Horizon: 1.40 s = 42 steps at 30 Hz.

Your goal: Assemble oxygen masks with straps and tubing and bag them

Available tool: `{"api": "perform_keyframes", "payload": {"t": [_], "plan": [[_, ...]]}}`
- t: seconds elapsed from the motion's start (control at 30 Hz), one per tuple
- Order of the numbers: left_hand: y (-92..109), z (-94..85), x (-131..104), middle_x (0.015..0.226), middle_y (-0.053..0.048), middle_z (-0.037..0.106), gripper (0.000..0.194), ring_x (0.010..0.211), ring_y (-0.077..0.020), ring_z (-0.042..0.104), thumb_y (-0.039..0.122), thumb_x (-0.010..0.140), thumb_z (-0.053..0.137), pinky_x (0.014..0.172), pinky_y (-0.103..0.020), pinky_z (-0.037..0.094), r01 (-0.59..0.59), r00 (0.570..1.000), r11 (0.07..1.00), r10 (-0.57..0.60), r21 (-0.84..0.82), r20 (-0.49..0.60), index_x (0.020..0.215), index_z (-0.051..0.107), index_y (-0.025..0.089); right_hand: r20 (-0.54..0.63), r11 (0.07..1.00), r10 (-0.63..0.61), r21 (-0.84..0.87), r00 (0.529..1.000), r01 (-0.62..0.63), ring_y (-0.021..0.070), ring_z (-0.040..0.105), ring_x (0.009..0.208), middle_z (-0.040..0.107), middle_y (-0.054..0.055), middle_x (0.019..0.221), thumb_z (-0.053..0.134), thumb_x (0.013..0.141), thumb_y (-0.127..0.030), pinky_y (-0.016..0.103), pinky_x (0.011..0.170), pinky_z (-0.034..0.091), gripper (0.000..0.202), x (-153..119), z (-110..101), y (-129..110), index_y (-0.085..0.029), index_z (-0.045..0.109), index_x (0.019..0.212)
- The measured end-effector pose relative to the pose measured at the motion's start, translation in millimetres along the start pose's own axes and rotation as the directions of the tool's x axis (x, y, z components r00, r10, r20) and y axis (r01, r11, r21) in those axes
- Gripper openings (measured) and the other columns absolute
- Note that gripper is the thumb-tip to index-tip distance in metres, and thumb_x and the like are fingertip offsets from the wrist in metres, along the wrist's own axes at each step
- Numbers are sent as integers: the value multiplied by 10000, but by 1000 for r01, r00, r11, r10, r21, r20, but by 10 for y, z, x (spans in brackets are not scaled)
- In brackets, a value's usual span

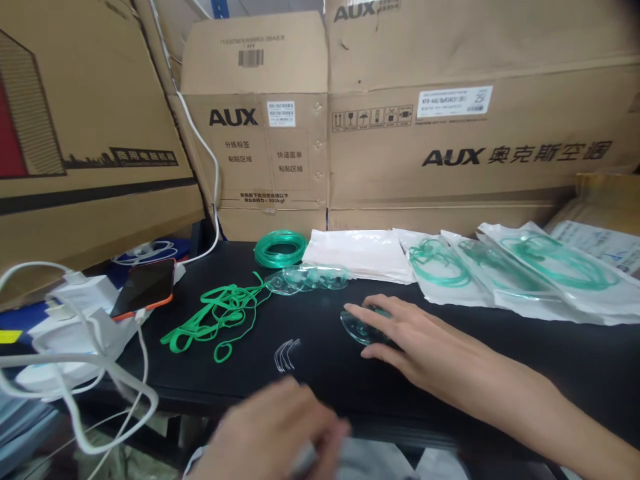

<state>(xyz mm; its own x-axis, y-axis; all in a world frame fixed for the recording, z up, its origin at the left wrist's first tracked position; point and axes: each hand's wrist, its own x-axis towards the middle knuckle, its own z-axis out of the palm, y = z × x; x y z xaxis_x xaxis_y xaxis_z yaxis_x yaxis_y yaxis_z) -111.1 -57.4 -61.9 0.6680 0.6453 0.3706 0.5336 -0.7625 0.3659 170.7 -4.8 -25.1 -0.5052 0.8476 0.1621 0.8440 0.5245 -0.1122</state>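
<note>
My right hand (400, 333) reaches in from the right, its fingers and thumb curved over a clear green-tinted oxygen mask (356, 328) on the black table. The hand covers much of that mask. My left hand (280, 430) is above the table's front edge, smeared by motion, its fingers curled and partly hidden. Just beyond it lie several thin, curved metal strips (287, 355). Green elastic straps (223, 312) sit in a loose tangle to the left. A row of clear oxygen masks (307, 279) lies behind the strips.
At the back are coiled green tubing (281, 249), white packets (357, 255) and sealed pouches (543, 267) with green tubing inside. A phone (145, 288), chargers (85, 300) and white cables (145, 393) crowd the left side. Cardboard boxes (270, 147) wall the rear.
</note>
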Motion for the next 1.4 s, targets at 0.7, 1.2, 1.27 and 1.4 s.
{"api": "perform_keyframes", "payload": {"t": [0.7,1.2,1.27,1.4], "plan": [[-188,-372,1132,888,0,723,181,835,-213,654,228,966,574,749,-324,444,262,963,941,-270,213,9,860,719,243,-167,988,60,150,984,-35,179,482,1494,536,-17,1607,479,1038,-150,397,1245,420,576,-219,-5,65,-368,447,1569],[-445,-337,1154,1103,43,726,120,1006,-170,694,295,967,667,886,-246,515,160,959,987,-151,-14,241,1043,742,351,-96,947,226,256,970,-195,236,511,1467,580,1,1562,592,1031,-520,419,1210,426,500,-200,-61,247,-392,522,1510],[-393,-304,1222,1087,30,704,146,1009,-170,673,249,998,608,910,-256,492,125,963,992,-116,-22,242,919,721,297,-96,938,228,288,969,-192,230,547,1428,597,1,1539,599,1032,-505,390,1197,429,471,-191,-86,242,-378,540,1481],[-347,-247,1332,1128,5,696,245,1033,-182,659,236,1062,484,933,-279,472,9,990,1000,-9,-3,144,928,687,261,-81,923,252,320,964,-214,234,608,1339,670,12,1436,594,1037,-507,360,1150,448,402,-188,-197,181,-347,594,1406]]}}
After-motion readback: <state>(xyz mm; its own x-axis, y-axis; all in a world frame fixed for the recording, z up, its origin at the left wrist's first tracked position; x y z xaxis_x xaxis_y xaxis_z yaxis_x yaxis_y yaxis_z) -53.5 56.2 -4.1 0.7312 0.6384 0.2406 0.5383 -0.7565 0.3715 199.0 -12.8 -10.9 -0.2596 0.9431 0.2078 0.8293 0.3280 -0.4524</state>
